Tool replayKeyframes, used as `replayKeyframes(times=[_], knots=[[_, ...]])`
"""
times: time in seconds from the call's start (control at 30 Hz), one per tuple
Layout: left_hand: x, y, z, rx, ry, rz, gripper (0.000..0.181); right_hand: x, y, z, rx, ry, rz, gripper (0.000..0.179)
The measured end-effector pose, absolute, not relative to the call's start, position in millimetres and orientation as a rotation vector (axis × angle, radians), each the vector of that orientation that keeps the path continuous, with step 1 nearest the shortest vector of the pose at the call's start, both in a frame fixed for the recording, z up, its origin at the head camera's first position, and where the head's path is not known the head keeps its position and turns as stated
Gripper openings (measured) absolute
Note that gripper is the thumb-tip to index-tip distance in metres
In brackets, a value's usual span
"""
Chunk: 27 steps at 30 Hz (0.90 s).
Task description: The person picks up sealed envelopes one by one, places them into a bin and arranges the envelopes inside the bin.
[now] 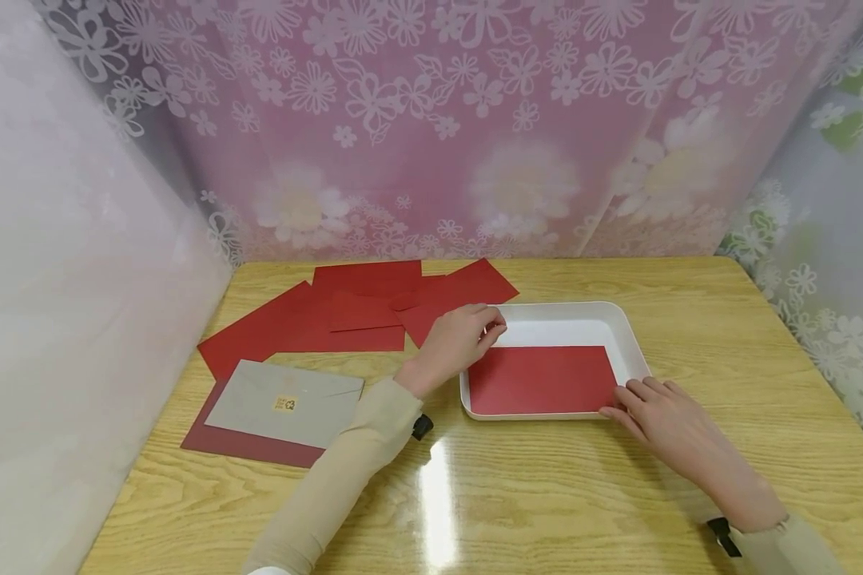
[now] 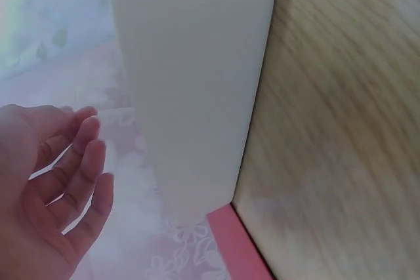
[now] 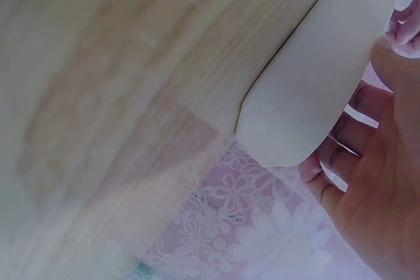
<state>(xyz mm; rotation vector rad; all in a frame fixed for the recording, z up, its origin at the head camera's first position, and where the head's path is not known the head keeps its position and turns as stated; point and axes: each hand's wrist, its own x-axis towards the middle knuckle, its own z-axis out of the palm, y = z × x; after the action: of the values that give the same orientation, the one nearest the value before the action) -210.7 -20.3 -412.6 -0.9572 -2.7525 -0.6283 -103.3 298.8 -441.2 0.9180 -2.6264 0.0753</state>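
A flat red paper piece, like an envelope [image 1: 542, 379], lies in a shallow white tray [image 1: 631, 331] and covers its near part. My left hand [image 1: 460, 339] hovers over the tray's left end, fingers loosely bent, nothing visible in them. In the left wrist view the same hand [image 2: 62, 181] is apart from the tray's outer wall [image 2: 197, 83]. At the near right corner, my right hand [image 1: 665, 415] touches the rim, its fingertips close to the red piece's corner. The right wrist view shows the thumb and relaxed fingers [image 3: 351, 136] along the tray's edge.
Several red envelopes [image 1: 252, 327] overlap at the back left of the wooden table [image 1: 546, 511]. A grey envelope [image 1: 252, 399] with a small yellow sticker lies on a dark red one [image 1: 259, 449]. A flowered pink curtain [image 1: 417, 176] hangs behind the table.
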Motion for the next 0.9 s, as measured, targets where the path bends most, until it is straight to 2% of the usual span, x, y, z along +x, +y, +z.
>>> replayKeyframes(times=[0.47,0.9], knots=[[-204.3,-49.1,-404.7,-0.891,-2.606,-0.367,0.021,-103.3,298.6,-441.6,0.913,-2.623,0.078,0.034],[-196.9,-119.1,-403.3,-0.702,-2.702,-0.368,0.014,-102.9,298.9,-441.7,0.919,-2.603,0.086,0.039]])
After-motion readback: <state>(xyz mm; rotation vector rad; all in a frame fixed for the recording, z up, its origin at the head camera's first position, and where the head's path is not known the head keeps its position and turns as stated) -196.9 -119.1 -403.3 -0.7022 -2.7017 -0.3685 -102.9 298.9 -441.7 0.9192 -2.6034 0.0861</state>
